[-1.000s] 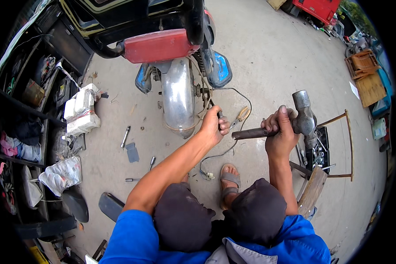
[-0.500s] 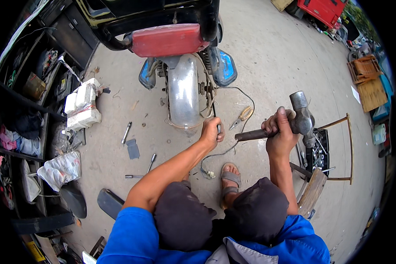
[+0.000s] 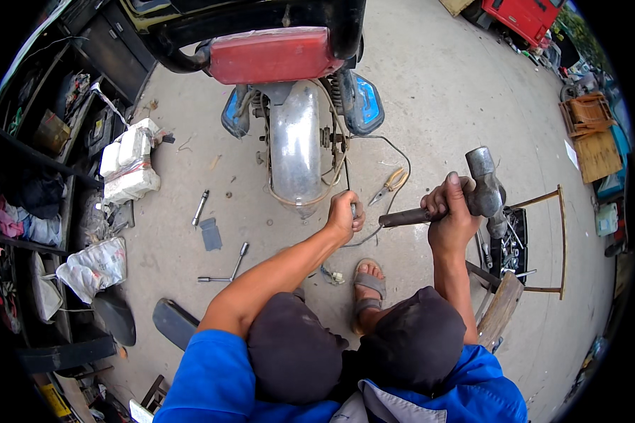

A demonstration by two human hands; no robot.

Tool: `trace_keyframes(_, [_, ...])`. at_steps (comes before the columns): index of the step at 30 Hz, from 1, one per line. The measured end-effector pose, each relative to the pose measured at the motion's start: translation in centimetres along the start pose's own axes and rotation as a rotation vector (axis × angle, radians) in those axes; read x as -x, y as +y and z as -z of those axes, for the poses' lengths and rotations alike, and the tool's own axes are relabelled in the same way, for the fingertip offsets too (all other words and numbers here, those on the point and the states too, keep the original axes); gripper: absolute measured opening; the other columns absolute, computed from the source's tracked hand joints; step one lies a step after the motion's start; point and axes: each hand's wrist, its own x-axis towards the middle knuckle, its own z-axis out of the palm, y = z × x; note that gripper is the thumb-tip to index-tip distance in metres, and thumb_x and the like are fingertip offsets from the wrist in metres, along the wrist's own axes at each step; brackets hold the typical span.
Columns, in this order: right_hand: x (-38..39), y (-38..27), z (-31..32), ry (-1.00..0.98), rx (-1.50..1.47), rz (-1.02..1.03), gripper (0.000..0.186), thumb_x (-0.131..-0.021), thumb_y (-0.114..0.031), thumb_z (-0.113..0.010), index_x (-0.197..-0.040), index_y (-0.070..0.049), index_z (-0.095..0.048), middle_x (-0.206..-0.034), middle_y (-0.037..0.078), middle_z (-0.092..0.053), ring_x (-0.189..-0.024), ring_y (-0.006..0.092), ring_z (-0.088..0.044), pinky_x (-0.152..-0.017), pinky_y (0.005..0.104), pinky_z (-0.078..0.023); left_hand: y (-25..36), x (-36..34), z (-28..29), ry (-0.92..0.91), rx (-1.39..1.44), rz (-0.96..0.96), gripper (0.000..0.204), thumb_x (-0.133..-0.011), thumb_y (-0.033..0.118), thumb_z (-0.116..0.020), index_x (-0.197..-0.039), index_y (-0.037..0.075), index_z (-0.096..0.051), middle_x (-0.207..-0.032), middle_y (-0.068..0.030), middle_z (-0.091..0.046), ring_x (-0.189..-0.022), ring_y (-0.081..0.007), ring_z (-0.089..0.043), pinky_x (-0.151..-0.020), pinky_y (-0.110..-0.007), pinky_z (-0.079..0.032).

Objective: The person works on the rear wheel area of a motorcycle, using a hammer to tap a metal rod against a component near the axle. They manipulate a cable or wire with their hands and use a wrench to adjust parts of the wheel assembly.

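Observation:
My right hand (image 3: pixel 453 217) is closed round the handle of a ball-peen hammer (image 3: pixel 485 183), its worn steel head raised at the thumb side and the dark handle pointing left. My left hand (image 3: pixel 345 213) is wrapped round a thin dark metal rod (image 3: pixel 347 175), whose blunt end shows at the fist. The rod's far end points up toward the axle beside the motorcycle's rear wheel, and I cannot tell whether it touches. The wheel sits under a silver rear fender (image 3: pixel 295 148), below a red tail panel (image 3: pixel 269 55). The hammer is apart from the rod.
Pliers (image 3: pixel 387 185) and a black cable (image 3: pixel 402 156) lie on the concrete right of the wheel. Left are a socket tool (image 3: pixel 200 208) and an L-shaped wrench (image 3: pixel 237 262). A toolbox (image 3: pixel 515 243) stands at my right, shelving (image 3: pixel 69 204) along the left.
My left hand has moved slightly down and right with the rod, and its grip has turned a little. The hammer stays raised in my right hand, nearly unmoved.

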Motion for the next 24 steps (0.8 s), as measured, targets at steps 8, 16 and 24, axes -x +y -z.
trace_keyframes(8, [0.1,0.6,0.7,0.025,0.049,-0.031,0.029,-0.101,-0.022,-0.065,-0.081,-0.010,-0.048,-0.059,-0.001,-0.039,-0.051,0.0118,-0.042,-0.058,0.0332,-0.047,-1.3,-1.8,2.5,0.016,-0.120,-0.065,0.015,-0.085,0.019,-0.047,-0.075,0.008,-0.043,-0.058,-0.0079,-0.043,-0.043,-0.0170,-0.041,-0.041,-0.033,-0.031])
trace_keyframes(16, [1.4,3.1,2.3,-0.185,0.020,-0.001,0.028,-0.102,-0.023,-0.064,-0.086,-0.008,-0.048,-0.065,0.002,-0.043,-0.056,0.0130,-0.044,-0.063,0.0356,-0.048,-2.1,-4.4,3.6,0.021,-0.531,-0.088,0.033,-0.104,0.025,-0.038,-0.081,0.006,-0.050,-0.063,-0.0104,-0.054,-0.053,-0.0215,-0.054,-0.052,-0.037,-0.045])
trace_keyframes(24, [1.6,5.0,3.5,-0.479,0.263,0.141,0.039,-0.098,-0.037,-0.069,-0.081,-0.005,-0.055,-0.072,0.003,-0.049,-0.067,0.0175,-0.050,-0.078,0.0395,-0.049,-1.6,-6.7,6.3,0.012,-0.661,-0.099,0.026,-0.098,0.021,-0.042,-0.079,0.005,-0.050,-0.065,-0.0090,-0.056,-0.055,-0.0189,-0.054,-0.053,-0.035,-0.046])
